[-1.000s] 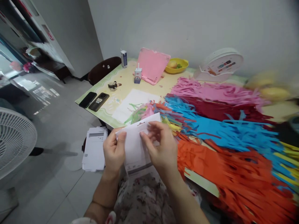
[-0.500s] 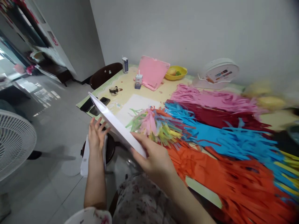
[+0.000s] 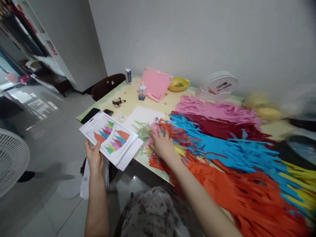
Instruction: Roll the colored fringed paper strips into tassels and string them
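Observation:
My left hand [image 3: 94, 156] grips a stack of printed white cards [image 3: 125, 136] by its near edge, thumb on top. The top card pictures coloured tassels on a string. A multicoloured bundle of paper tassels [image 3: 181, 140] lies on the table's near side. Over the pink and green end of that bundle is my right hand [image 3: 163, 143], palm down, fingers spread among the strips; the fingertips are partly hidden. Beneath the left hand, more white cards [image 3: 85, 184] rest on a dark stool.
Fringed orange paper [image 3: 219, 187], blue [image 3: 217, 143], dark red [image 3: 212, 125] and pink paper [image 3: 209, 108] cover the table's right side. Behind stand a pink tablet case [image 3: 156, 84], a yellow bowl [image 3: 179, 86] and small drink cartons [image 3: 142, 92]. A fan [image 3: 12, 161] is at left.
The cards have gone from my right hand to my left and tilted from edge-on to face up. My right hand has moved onto the tassel bundle.

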Demonstrator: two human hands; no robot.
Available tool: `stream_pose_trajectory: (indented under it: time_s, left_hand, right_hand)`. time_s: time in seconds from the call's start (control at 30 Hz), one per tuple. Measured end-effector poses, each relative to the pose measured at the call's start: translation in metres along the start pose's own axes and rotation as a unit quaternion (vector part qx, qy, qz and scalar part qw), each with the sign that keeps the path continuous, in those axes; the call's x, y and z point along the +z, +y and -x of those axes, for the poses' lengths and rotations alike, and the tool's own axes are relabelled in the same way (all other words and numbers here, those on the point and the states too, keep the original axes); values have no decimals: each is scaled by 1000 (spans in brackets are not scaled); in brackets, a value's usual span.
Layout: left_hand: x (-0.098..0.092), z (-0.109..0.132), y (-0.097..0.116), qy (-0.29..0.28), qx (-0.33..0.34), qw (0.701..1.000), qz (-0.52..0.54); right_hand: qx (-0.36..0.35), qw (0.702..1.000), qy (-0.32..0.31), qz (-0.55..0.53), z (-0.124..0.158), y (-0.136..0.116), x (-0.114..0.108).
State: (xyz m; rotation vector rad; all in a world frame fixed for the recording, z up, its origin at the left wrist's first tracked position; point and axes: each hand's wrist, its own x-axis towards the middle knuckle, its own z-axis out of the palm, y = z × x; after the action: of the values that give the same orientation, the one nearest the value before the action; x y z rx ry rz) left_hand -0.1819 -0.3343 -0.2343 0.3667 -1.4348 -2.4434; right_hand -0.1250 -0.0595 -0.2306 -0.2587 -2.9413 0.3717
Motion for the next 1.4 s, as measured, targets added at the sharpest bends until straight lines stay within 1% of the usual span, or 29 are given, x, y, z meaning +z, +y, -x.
stream_pose_trajectory:
  time_s: [0.03,0.1,0.17,0.27,0.33,0.4,0.47,0.5,0.53,0.57,0.6,0.67,0.7,0.73,0.77,0.8,0.83,0.9,0.97,1.03,1.1,1.2,1.27,1.33,1.4]
  left_hand:
    - [-1,-3,0,5,3,1000,0]
    - [0,-6,-2,5,-1,1000,-2]
    - [3,-6,-7,2,-10,1000,-7]
    - [12,-5,-23,-16,-15,999,-27]
    - [20,-4,-37,-43,0,997,-66]
    - [28,-1,-50,-76,45,984,-153]
    - [33,9,-58,-99,91,960,-246]
    - [33,16,-60,-113,120,940,-300]
    - [33,25,-60,-135,155,910,-360]
    - [33,35,-59,-169,194,869,-422]
    - [32,45,-57,-214,236,815,-485]
    - [30,64,-54,-313,306,680,-588]
    - [29,71,-54,-348,323,631,-613]
    - [29,75,-54,-371,334,597,-628]
    - [29,77,-56,-379,345,577,-636]
    - [29,77,-57,-378,358,568,-638]
    - [28,75,-59,-371,374,567,-634]
    - [28,72,-62,-352,408,578,-613]
    - [29,70,-63,-339,435,594,-586]
    - [29,72,-62,-336,447,605,-567]
    - [29,75,-60,-345,448,608,-557]
    - [28,78,-55,-366,444,614,-541]
    - [28,77,-51,-365,443,627,-526]
    - [30,76,-46,-346,442,646,-517]
    - [33,77,-43,-326,441,659,-515]
  right_hand:
    - [-11,1000,-5,-2,2,3,8]
    - [-34,999,6,-11,6,7,18]
    - [-46,998,21,-22,8,11,19]
    - [-55,996,52,-39,11,22,6]
    - [-62,991,98,-60,20,31,-7]
    - [-74,982,152,-82,37,38,-21]
    - [-93,975,181,-94,61,41,-35]
    - [-100,973,183,-97,75,41,-40]
    - [-105,973,179,-99,89,40,-44]
    - [-110,974,170,-102,103,38,-47]
    - [-116,975,157,-104,115,36,-48]
    - [-129,978,125,-110,136,28,-45]
    - [-136,978,109,-112,143,24,-41]
    - [-143,979,90,-114,149,19,-36]
    - [-148,980,71,-113,153,15,-31]
    - [-148,981,52,-112,156,10,-26]
    - [-147,983,30,-109,156,7,-22]
    - [-148,983,-23,-103,154,0,-19]
    - [-159,979,-70,-103,146,-4,-22]
    - [-175,973,-99,-117,135,-7,-29]
    - [-177,969,-94,-145,124,-9,-35]
    - [-177,968,-50,-171,113,-14,-36]
    - [-202,966,-42,-153,110,-18,-31]
    - [-232,964,-61,-111,108,-21,-28]
    - [-232,968,-66,-67,106,-23,-27]
